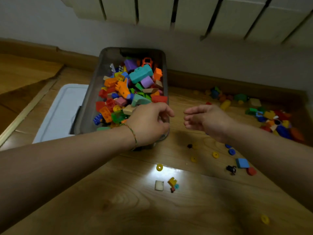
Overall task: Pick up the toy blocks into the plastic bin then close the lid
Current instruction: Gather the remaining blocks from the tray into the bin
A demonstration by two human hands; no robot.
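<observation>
A grey see-through plastic bin stands on the wooden floor, heaped with coloured toy blocks. My left hand hovers over the bin's near right corner with its fingers curled downward; its palm side is hidden. Just to the right of the bin, my right hand is held with fingers relaxed and pointing left, and nothing shows in it. The white lid lies flat on the floor to the left of the bin. A pile of loose blocks sits on the floor at the right.
Small pieces are scattered on the floor in front: a yellow ring, a beige block, a blue block and a red piece. More blocks lie along the baseboard. A radiator hangs on the wall behind.
</observation>
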